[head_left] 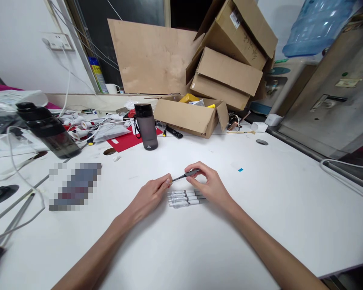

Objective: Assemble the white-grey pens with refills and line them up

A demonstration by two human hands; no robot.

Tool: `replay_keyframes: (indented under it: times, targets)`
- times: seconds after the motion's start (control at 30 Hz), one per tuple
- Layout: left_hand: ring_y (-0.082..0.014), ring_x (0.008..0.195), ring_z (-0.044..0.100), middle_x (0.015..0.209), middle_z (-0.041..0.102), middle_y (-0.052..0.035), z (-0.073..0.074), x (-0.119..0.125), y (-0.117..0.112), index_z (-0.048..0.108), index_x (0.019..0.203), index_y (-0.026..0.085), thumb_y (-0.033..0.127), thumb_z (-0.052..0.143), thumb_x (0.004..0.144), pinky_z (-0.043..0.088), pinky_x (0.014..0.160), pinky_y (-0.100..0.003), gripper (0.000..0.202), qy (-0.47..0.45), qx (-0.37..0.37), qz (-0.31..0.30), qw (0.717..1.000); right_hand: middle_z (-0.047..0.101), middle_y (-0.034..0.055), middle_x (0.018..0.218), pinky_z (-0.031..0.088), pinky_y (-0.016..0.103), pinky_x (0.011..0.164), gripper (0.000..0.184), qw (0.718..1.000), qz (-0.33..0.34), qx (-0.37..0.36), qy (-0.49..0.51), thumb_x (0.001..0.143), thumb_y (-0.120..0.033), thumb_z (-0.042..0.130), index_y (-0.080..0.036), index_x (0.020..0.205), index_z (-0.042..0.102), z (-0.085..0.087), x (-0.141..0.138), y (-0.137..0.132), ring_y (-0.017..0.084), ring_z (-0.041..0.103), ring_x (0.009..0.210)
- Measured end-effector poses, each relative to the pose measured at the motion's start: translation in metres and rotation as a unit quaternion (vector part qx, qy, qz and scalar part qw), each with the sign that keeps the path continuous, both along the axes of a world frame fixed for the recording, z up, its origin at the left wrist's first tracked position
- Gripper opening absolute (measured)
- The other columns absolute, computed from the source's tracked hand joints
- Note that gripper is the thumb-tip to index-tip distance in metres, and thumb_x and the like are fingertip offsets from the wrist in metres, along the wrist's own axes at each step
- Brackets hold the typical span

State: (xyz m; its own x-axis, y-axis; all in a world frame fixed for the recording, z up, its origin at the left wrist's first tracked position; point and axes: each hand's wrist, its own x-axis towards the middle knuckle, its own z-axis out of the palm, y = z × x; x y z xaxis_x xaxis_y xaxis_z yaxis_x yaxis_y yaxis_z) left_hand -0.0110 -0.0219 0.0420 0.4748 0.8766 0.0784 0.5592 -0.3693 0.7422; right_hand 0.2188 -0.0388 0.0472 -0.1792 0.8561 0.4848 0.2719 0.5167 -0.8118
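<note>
Above the white tabletop, my two hands hold a dark pen piece (192,172) between them. My right hand (210,181) pinches its thicker grey barrel with thumb and fingertips. A thin dark rod (178,178) runs from that barrel to my left hand (154,193), whose thumb and curled fingers close on its other end. Whether the rod is a refill or part of the body I cannot tell. Just below, several white pens (184,199) with dark bands lie side by side on the table, their right ends partly covered by my right hand.
A dark water bottle (147,129) stands beyond my hands, and another bottle (50,131) is at the left. Behind are an open cardboard box (187,119), a black remote (174,132) and tangled white cables (87,125). A blurred-out object (78,187) lies left.
</note>
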Motion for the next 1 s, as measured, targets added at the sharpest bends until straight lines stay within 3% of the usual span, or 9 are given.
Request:
replay_keyframes:
  times: [0.47, 0.73, 1.0]
  targets:
    - [-0.0174, 0.072, 0.042, 0.076, 0.046, 0.0037, -0.001, -0.002, 0.001, 0.045, 0.083, 0.023, 0.046, 0.029, 0.106, 0.032, 0.07, -0.028, 0.036, -0.03, -0.002, 0.021, 0.999, 0.072, 0.0056, 0.108, 0.052, 0.037, 0.095, 0.018, 0.992, -0.057, -0.027, 0.112, 0.094, -0.033, 0.064, -0.024, 0.11, 0.063, -0.003, 0.006, 0.009, 0.019, 0.065, 0.096]
    - [-0.0179, 0.071, 0.042, 0.075, 0.047, 0.0031, -0.003, -0.004, 0.002, 0.044, 0.082, 0.024, 0.044, 0.029, 0.106, 0.033, 0.069, -0.028, 0.035, -0.012, 0.005, 0.029, 0.999, 0.07, 0.0048, 0.103, 0.054, 0.038, 0.091, 0.018, 0.981, -0.075, -0.07, 0.167, 0.09, -0.037, 0.066, -0.024, 0.102, 0.063, 0.0, 0.011, 0.011, 0.019, 0.065, 0.09]
    - [-0.0192, 0.071, 0.044, 0.071, 0.049, 0.0032, -0.002, -0.003, 0.001, 0.041, 0.08, 0.024, 0.042, 0.027, 0.106, 0.034, 0.071, -0.029, 0.034, 0.034, 0.032, 0.032, 0.998, 0.068, 0.0036, 0.099, 0.051, 0.038, 0.091, 0.008, 0.98, -0.115, -0.06, 0.152, 0.09, -0.028, 0.06, -0.024, 0.096, 0.063, 0.002, 0.017, 0.012, 0.02, 0.065, 0.09]
